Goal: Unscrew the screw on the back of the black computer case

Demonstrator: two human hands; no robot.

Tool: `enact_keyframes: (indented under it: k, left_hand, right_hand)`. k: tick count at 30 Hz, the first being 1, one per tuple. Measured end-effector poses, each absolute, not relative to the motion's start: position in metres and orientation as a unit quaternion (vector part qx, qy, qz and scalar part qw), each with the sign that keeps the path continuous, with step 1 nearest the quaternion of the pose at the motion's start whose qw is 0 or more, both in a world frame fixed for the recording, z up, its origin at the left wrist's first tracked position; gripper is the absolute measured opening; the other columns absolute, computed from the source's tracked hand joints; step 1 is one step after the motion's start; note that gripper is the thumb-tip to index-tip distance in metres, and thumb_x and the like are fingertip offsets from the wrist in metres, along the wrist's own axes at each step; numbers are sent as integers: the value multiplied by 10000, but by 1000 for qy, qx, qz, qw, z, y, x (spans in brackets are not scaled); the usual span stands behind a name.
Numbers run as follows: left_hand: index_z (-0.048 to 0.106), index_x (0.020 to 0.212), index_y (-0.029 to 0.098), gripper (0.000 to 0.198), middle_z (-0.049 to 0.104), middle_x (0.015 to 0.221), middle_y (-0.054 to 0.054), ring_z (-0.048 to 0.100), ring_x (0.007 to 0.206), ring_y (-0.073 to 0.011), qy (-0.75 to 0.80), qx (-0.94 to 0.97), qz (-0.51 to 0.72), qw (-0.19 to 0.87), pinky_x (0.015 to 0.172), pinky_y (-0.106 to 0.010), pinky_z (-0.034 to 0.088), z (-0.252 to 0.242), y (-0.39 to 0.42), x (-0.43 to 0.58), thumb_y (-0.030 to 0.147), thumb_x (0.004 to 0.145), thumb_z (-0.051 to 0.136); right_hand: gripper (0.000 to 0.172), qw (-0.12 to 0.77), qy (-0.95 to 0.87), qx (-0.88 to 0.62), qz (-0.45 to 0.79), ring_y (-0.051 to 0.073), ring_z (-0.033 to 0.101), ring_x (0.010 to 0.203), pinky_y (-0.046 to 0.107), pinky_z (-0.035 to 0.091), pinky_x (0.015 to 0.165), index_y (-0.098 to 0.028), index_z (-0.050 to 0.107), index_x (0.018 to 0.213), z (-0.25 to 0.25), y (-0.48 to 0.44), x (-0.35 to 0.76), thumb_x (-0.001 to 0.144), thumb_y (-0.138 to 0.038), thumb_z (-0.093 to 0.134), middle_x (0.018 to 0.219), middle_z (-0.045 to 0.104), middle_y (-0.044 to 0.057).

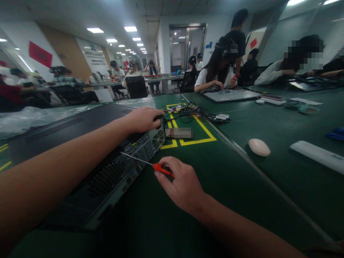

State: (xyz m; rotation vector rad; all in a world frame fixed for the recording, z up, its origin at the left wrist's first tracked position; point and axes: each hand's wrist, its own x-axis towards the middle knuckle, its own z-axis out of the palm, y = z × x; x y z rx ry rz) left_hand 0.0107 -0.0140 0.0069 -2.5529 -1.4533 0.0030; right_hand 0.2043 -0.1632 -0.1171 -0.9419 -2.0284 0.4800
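A: Holding what?
B: Clasping the black metal computer case (107,175) on the green counter (220,179) with the left hand (143,120); pinching an orange-handled screwdriver (160,168) in the right hand (182,186), tip at the case's rear.

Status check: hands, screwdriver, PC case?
Left hand grips computer case at far corner. Right hand holds red-handled screwdriver, tip at case's rear panel. Cable tangle beyond case, white mouse off right; neither obstructs.

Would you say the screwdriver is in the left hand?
No, the right hand grips the screwdriver, while the left hand rests on the computer case.
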Motion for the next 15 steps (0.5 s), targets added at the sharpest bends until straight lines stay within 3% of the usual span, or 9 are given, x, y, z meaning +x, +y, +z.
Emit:
enact_keyframes:
  k: [15]
  left_hand:
    - [621, 1574, 225, 601, 715, 1507, -148, 705, 1289, -332, -494, -863, 2, 102, 1098, -464, 537, 8, -14, 10, 390, 1023, 447]
  right_hand:
    - [119, 408, -807, -383, 192, 217, 731, 906, 350, 528, 795, -231, 675, 1147, -115, -164, 204, 1056, -300, 639, 1062, 784, 56]
